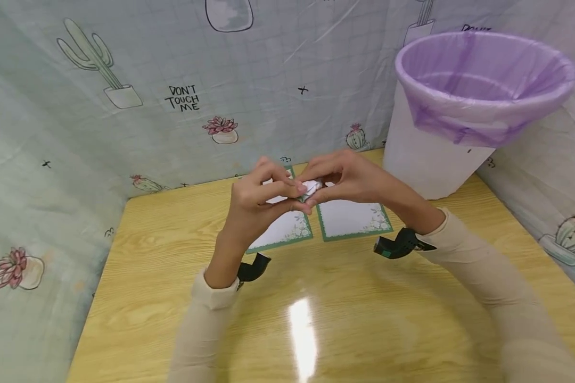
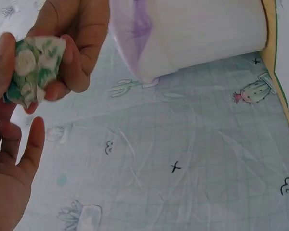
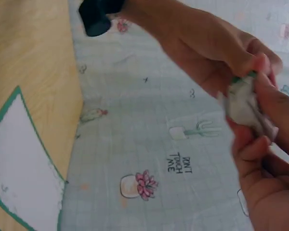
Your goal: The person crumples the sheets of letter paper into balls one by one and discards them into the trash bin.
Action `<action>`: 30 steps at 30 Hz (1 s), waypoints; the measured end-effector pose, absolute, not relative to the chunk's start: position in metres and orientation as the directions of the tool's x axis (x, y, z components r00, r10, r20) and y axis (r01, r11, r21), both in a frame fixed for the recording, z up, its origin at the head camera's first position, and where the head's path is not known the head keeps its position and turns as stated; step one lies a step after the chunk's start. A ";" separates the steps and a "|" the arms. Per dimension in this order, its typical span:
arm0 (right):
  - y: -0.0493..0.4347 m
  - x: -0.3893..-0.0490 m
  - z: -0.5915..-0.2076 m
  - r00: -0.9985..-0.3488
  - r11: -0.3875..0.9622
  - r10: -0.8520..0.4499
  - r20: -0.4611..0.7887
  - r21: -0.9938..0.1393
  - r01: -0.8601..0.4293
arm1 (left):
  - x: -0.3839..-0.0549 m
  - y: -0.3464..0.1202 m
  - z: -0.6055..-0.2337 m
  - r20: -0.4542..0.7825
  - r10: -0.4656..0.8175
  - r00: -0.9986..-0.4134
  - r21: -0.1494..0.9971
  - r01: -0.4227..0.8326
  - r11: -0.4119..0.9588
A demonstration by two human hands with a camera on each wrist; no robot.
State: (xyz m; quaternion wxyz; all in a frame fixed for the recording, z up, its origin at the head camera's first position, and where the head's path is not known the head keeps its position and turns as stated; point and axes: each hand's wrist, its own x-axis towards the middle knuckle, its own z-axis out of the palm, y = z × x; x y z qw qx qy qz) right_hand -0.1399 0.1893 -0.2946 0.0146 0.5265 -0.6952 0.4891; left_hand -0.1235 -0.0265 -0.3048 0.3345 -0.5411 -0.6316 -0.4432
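Both hands meet above the table, with a small crumpled piece of paper (image 1: 311,189) between their fingertips. My left hand (image 1: 261,194) pinches it from the left, and my right hand (image 1: 359,178) pinches it from the right. In the left wrist view the crumpled paper (image 2: 36,70) shows a green and white floral print. Its paler side, with a bit of green edge, faces the right wrist view, where the crumpled paper (image 3: 245,106) looks folded and creased. Beneath the hands lie two flat sheets with green borders, a left sheet (image 1: 285,229) and a right sheet (image 1: 350,221), both partly covered by the hands.
A white bin (image 1: 426,154) lined with a purple bag (image 1: 484,114) stands at the back right. The wooden table (image 1: 172,276) meets a cloth backdrop (image 1: 268,74) printed with potted plants. Dark wrist cameras, including the right one (image 1: 397,244), are strapped below each hand.
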 end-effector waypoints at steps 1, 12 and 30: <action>0.188 -0.138 -0.295 -0.489 -0.019 -0.691 0.532 -0.690 -0.724 | -0.124 -0.027 -0.305 0.911 0.351 -0.218 0.236 0.972 -0.008; 0.156 -0.122 -0.300 -0.639 -0.029 -0.333 0.694 -0.684 -0.728 | -0.127 -0.018 -0.309 0.896 -0.071 -0.439 0.431 0.896 -0.108; 0.180 -0.130 -0.295 -0.548 -0.186 -0.418 0.725 -0.658 -0.729 | -0.121 -0.031 -0.307 0.920 0.275 -0.279 0.329 0.932 -0.153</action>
